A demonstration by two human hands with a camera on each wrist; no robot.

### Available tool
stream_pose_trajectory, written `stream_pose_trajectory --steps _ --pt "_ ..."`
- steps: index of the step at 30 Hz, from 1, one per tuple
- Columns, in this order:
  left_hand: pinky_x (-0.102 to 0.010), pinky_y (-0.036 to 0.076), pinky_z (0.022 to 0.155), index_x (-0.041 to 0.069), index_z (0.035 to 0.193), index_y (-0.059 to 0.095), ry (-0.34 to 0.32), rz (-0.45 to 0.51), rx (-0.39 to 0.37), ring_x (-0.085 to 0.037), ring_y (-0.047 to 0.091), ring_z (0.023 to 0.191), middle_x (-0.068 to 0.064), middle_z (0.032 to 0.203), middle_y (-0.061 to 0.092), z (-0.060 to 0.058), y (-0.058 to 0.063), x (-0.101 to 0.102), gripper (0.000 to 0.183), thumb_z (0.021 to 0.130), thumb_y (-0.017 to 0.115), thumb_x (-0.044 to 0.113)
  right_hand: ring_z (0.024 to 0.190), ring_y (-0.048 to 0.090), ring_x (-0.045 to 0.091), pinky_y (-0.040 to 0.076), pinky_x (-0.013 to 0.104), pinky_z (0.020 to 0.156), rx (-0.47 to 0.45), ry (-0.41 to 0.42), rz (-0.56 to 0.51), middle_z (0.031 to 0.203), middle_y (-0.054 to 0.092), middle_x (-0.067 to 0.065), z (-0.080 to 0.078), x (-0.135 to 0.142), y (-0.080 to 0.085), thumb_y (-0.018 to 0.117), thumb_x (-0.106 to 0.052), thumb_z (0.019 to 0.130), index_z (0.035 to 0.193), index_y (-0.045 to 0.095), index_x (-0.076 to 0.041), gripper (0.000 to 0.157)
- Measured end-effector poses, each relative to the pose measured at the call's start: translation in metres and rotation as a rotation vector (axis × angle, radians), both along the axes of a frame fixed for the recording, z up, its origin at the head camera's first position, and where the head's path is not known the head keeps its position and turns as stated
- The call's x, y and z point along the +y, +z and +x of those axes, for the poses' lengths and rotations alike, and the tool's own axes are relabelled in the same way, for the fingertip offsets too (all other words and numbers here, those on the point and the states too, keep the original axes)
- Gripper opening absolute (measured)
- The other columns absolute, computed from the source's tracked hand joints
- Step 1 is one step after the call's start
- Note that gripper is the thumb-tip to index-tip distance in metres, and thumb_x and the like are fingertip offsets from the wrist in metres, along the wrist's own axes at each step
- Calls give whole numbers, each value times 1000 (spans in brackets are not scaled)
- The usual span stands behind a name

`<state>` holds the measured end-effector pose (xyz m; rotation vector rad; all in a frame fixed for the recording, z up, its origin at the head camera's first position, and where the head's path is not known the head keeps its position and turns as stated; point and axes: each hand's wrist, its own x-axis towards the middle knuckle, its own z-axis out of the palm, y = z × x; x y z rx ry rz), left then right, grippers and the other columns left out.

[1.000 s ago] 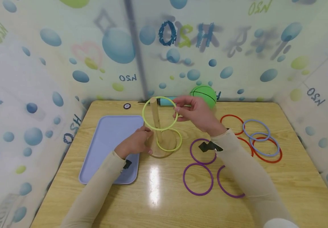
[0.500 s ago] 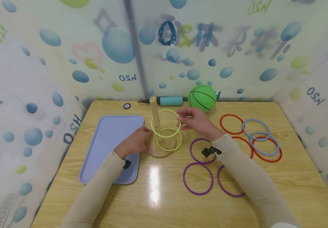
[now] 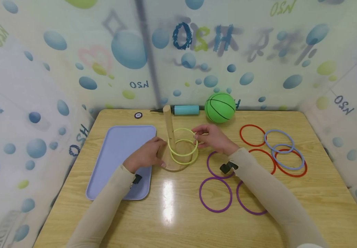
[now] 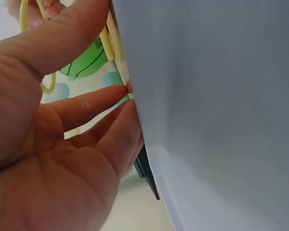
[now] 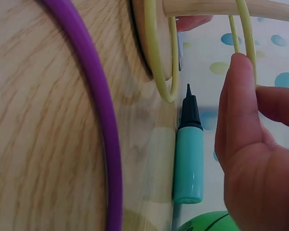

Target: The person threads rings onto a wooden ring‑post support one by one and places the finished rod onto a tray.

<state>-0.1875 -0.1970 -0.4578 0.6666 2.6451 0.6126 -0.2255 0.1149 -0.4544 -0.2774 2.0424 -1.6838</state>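
A wooden ring-toss stand with an upright post (image 3: pixel 168 120) and a round base (image 3: pixel 173 167) stands near the middle of the table. My left hand (image 3: pixel 145 154) holds the base at its left edge, thumb toward the front and fingers toward the back. Pinched between the thumb and fingers of my right hand (image 3: pixel 216 139) is a yellow ring (image 5: pixel 251 41), which encircles the post above the base. Below it, a second yellow ring (image 5: pixel 156 72) lies around the post's foot and overhangs the base on the right.
Left of the stand lies a lilac tray (image 3: pixel 128 137). Several purple rings (image 3: pixel 216 211), red rings (image 3: pixel 252 125) and blue rings (image 3: pixel 277 131) lie on the right. A teal hand pump (image 3: pixel 186 110), a green ball (image 3: pixel 220 107) and a small dark disc (image 3: pixel 138 115) sit along the back.
My right hand has lowered the yellow ring down along the post, moving slightly right and toward me. My left hand has stayed at the base.
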Motion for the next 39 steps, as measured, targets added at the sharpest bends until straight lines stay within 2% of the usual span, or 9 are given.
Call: stream_pose_trajectory --steps 4,10,18,22,30,39 --pt "-50 47 113 -3 152 51 -5 17 1 -34 54 133 -19 147 53 -3 0 -2 93 79 96 34 100 73 28 65 43 86 -2 12 27 113 63 14 -3 -1 -6 61 -6 106 141 60 4 36" --pt "-48 50 108 0 153 51 -17 11 -6 -32 58 126 -18 149 53 -7 -1 -5 96 77 96 38 97 74 27 66 36 80 -9 38 62 112 64 16 -4 -3 -12 62 -5 105 137 62 5 33" --pt "-53 42 119 2 157 49 -34 -36 -15 -40 50 143 -21 157 48 -10 -1 -5 101 77 95 43 95 73 24 66 36 79 -16 82 114 113 67 18 -3 -2 -13 63 -7 105 134 65 3 31" --pt "-52 42 119 2 156 50 -39 -42 -9 -39 50 142 -20 157 48 -11 -3 -7 101 76 95 45 95 73 24 66 37 79 -4 93 131 112 68 18 -4 -2 -16 62 -7 105 133 66 1 29" --pt "-50 46 114 3 155 51 -40 34 -29 -32 53 132 -16 150 50 -13 -5 -7 98 75 98 36 91 72 21 66 37 79 26 103 161 110 69 19 -5 -3 -18 63 -6 104 133 66 4 30" --pt "-49 45 116 4 155 50 -33 27 -36 -31 52 133 -15 151 49 -16 -5 -7 97 75 98 33 88 70 19 66 35 76 86 87 232 110 70 17 -3 -6 -14 68 -6 101 125 71 4 26"
